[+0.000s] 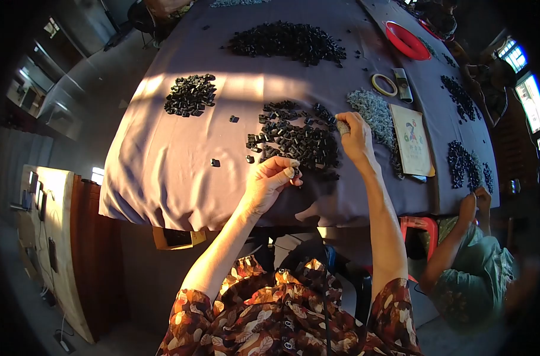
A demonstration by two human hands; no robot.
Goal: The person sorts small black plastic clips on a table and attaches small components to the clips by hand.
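My left hand (267,184) is closed in a pinch at the near edge of a pile of small black plastic parts (308,145). A small black part (296,171) shows between its thumb and fingertips, partly hidden. To the right of that pile, my right hand (357,135) is closed too, with a grainy grey clump (343,126) at its fingers that resembles the small silvery pieces. A heap of these silvery pieces (368,110) lies just beyond my right hand. Wrappings that look like pale tape cover some left fingertips.
More black parts lie in a left heap (190,95) and a large far heap (288,43). Right of the silvery heap are a booklet (411,139), a tape roll (384,85) and a red basin (407,41). Another person's hands (476,199) work at the table's right edge.
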